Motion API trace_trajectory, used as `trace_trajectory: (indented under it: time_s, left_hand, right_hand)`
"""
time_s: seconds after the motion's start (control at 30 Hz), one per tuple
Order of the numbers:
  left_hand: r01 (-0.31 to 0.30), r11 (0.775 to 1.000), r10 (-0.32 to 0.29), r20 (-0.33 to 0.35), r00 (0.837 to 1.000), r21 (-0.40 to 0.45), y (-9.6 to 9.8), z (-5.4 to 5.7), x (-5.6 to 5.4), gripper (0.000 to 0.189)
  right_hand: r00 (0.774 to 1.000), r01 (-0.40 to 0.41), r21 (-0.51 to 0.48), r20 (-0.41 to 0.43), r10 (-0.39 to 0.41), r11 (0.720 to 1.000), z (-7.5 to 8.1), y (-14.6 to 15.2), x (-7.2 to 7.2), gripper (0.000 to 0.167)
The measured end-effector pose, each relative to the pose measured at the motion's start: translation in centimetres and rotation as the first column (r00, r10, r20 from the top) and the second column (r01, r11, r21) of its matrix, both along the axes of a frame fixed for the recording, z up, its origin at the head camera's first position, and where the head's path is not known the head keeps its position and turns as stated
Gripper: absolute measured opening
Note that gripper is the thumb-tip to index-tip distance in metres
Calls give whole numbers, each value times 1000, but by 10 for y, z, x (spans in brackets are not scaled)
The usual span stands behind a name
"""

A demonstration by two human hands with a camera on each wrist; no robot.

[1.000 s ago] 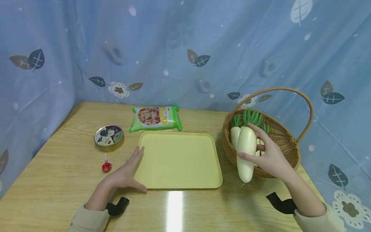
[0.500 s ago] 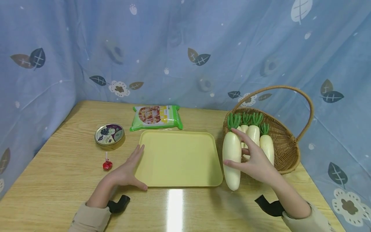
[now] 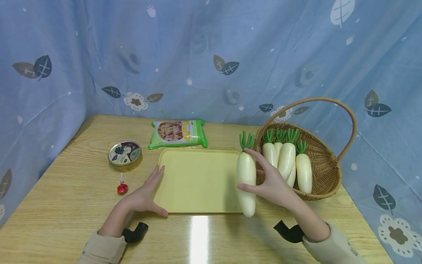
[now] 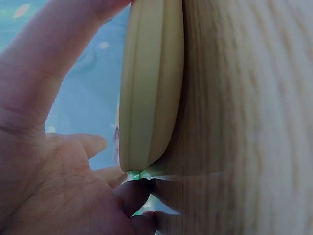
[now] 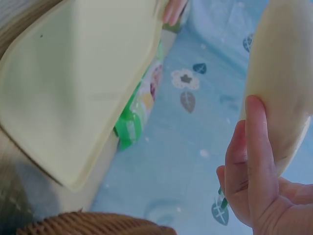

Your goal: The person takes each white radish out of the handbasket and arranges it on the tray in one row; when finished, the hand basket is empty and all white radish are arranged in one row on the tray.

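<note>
A white radish [image 3: 246, 172] with a green leafy top is held in my right hand [image 3: 271, 183], thumb on the near side and fingers along its upper part. It hangs over the right edge of the yellow tray [image 3: 194, 179], tip pointing toward me. In the right wrist view the radish [image 5: 283, 73] is large and pale against the curtain. My left hand [image 3: 143, 198] rests at the tray's left edge, fingers extended and thumb by the near corner. The left wrist view shows the tray's side [image 4: 146, 88] between thumb and fingers.
A wicker basket [image 3: 324, 179] with a tall handle stands at right, holding several white radishes [image 3: 287, 159]. Behind the tray lies a green-and-white food packet [image 3: 178, 132]. A round tin [image 3: 125, 156] and a red-wrapped lollipop [image 3: 122, 189] sit at left. A blue curtain [image 3: 197, 55] closes the back.
My right hand has carried the radish left, out from over the basket to the tray's right edge, uncovering the other radishes. My left hand has stayed at the tray.
</note>
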State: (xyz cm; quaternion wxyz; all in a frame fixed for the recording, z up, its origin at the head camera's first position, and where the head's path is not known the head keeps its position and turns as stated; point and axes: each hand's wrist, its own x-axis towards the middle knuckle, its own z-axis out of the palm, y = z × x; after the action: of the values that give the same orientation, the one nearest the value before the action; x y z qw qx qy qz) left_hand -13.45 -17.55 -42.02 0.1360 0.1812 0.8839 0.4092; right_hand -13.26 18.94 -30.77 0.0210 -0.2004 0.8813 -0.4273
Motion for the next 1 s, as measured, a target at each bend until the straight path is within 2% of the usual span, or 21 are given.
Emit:
trace_trajectory:
  time_s: [0.2, 0.43, 0.67, 0.87, 1.0]
  left_hand:
    - [-4, 1000, 4, 13, 1000, 10, 0, 0, 0, 137]
    - [1, 1000, -1, -10, 1000, -1, 1, -1, -1, 140]
    - [-8, 1000, 8, -5, 1000, -2, 1, -1, -1, 141]
    - [-15, 1000, 15, 1, 1000, -1, 1, 0, 0, 141]
    - [-19, 1000, 19, 8, 1000, -3, 2, 0, 0, 141]
  right_hand:
    - [999, -21, -45, 40, 23, 999, -5, -10, -5, 88]
    - [995, -46, -93, 81, 53, 995, -14, -17, -10, 87]
    - [990, -42, -106, 128, 56, 993, -24, -24, -17, 89]
    - [990, -32, -75, 135, 42, 997, -30, -30, -21, 88]
    - [987, -44, -92, 149, 57, 995, -32, -33, -24, 87]
